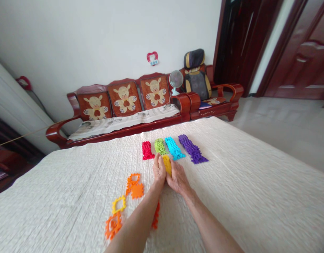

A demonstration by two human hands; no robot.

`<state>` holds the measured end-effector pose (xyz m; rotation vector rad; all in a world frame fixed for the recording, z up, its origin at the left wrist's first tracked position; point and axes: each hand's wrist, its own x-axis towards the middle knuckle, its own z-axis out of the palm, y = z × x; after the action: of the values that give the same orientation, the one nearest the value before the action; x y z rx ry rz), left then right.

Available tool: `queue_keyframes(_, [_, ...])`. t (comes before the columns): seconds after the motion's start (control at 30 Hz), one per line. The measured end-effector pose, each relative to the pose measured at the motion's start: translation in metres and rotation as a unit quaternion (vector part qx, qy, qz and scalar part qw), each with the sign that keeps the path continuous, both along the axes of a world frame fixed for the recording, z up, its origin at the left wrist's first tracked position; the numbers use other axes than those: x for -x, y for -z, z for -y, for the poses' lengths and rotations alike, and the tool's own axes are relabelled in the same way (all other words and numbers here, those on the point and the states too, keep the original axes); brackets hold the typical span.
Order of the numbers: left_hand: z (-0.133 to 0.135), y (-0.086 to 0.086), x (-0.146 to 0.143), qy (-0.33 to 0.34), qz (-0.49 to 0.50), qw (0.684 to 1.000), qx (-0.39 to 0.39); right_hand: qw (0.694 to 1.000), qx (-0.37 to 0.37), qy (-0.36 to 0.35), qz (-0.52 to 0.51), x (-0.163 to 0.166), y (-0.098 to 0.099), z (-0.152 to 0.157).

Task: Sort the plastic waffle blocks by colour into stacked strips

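Both my left hand (159, 169) and my right hand (178, 176) are closed around a yellow stack of foam puzzle pieces (166, 164), one on each side, over the pale cloth. Just beyond them lie leaning rows of notched puzzle pieces: red (147, 150), green (160, 146), light blue (174, 148) and purple (192, 149). Loose orange pieces (137, 190) and a yellow frame piece (119, 204) lie to the left of my left forearm. Another orange frame piece (113, 225) is nearer to me. My left forearm partly hides an orange-red piece (156, 215).
A cream quilted cloth (243, 196) covers the broad surface under my hands. Past its far edge stands a wooden sofa (130, 123) with bear-patterned cushions. A small fan (176, 80) and a chair with a dark massage pad (198, 84) are to its right.
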<state>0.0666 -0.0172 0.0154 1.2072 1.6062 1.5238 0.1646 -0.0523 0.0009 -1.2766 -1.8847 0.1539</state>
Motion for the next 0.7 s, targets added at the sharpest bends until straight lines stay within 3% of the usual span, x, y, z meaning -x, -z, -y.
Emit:
queue_keyframes(0.33, [0.001, -0.002, -0.0025, 0.02, 0.004, 1.0, -0.008, 1.0, -0.011, 0.0, -0.009, -0.0009, 0.0018, -0.0009])
queue_keyframes(0.7, [0.0006, -0.0013, -0.0009, -0.014, 0.015, 1.0, -0.012, 0.999, -0.009, 0.052, -0.004, 0.0022, 0.0044, 0.0027])
